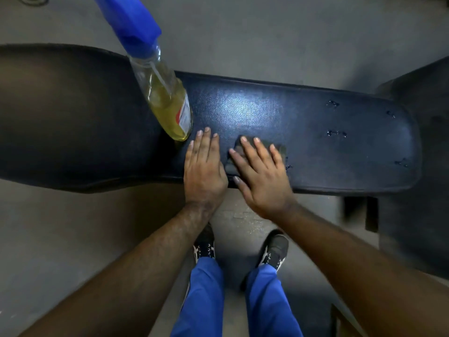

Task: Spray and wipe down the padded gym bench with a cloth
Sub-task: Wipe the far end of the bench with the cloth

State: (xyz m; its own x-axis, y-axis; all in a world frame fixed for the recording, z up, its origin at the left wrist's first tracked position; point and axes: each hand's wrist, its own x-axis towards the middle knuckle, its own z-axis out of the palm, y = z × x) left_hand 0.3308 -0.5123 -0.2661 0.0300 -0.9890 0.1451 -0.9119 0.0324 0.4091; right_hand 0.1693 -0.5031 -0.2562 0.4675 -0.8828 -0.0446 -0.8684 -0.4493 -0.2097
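The padded gym bench (303, 113) has dark blue-black upholstery and runs left to right across the view. A spray bottle (165, 93) with yellow liquid and a blue trigger head stands on the pad left of centre. My left hand (204, 166) lies flat on the pad just right of the bottle's base, fingers straight. My right hand (260, 173) presses flat on a dark grey cloth (234, 156), which shows at its fingertips and thumb side. Small droplet marks (336, 133) dot the pad's right end.
The bench's left section (73, 113) is wider and in shadow. Grey floor (243, 32) lies beyond and in front of the bench. My feet in dark shoes (275, 249) and blue trousers stand near the front edge. A dark frame part (371, 215) sits below the bench's right end.
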